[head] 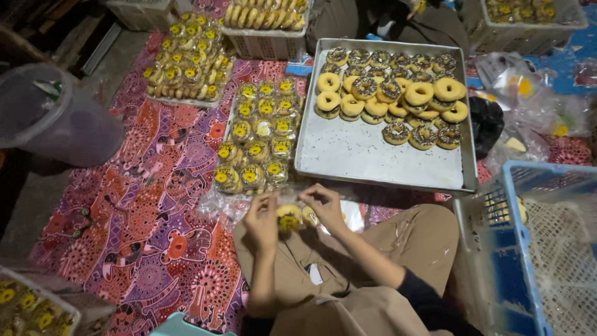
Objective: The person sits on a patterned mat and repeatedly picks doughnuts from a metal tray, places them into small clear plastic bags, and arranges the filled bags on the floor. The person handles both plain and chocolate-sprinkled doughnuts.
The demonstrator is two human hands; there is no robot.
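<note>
Clear plastic wrap around a yellow-labelled doughnut (288, 218), lower centre, is pinched by both hands (261, 218) (323, 205); tugging unevenly could tear it.

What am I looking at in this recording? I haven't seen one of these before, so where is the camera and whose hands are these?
There is no machine here. The single picture comes from a camera worn on a person's head, looking down at their lap while they sit on a patterned mat. The left hand and right hand together hold a doughnut in a clear wrapper above the knees. Ahead lies a metal tray with unwrapped doughnuts heaped at its far end. Left of the tray, wrapped doughnuts with yellow labels lie in rows. A blue crate stands at the right, a grey bucket at the left.
</note>
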